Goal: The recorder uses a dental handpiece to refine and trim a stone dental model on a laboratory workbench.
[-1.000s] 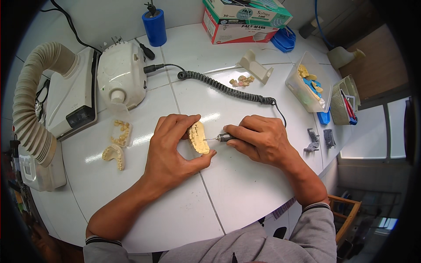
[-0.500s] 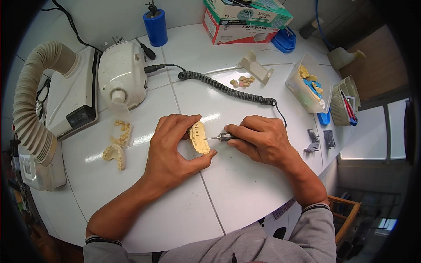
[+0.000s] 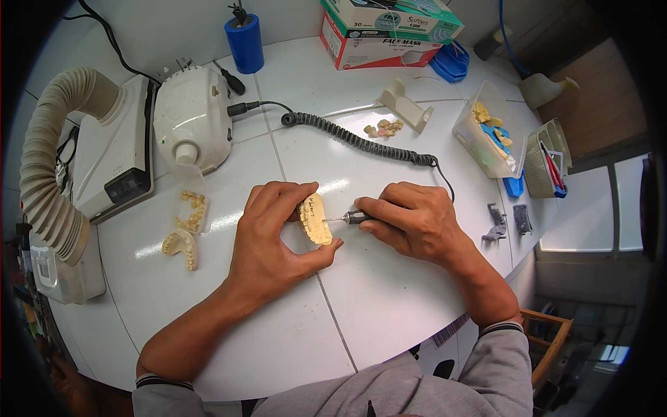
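Practically unmoved since the earlier frame: tooth model (image 3: 316, 219), gripped over the surface (image 3: 406, 309) by the left hand (image 3: 271, 240) at 8 o'clock; drill (image 3: 356, 217), clasped by the right hand (image 3: 411, 221) at 3 o'clock; horseshoe-shaped model (image 3: 182, 240), near 9 o'clock.

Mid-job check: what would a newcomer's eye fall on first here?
Probably the yellow cast near the middle, held in the left grip, with the tool in the right grip pointing its thin tip at it. Next, the ribbed hose arching at the far left, and the coiled black cord stretching across the table beyond both grips. The blue cylinder and stacked boxes stand out at the back.
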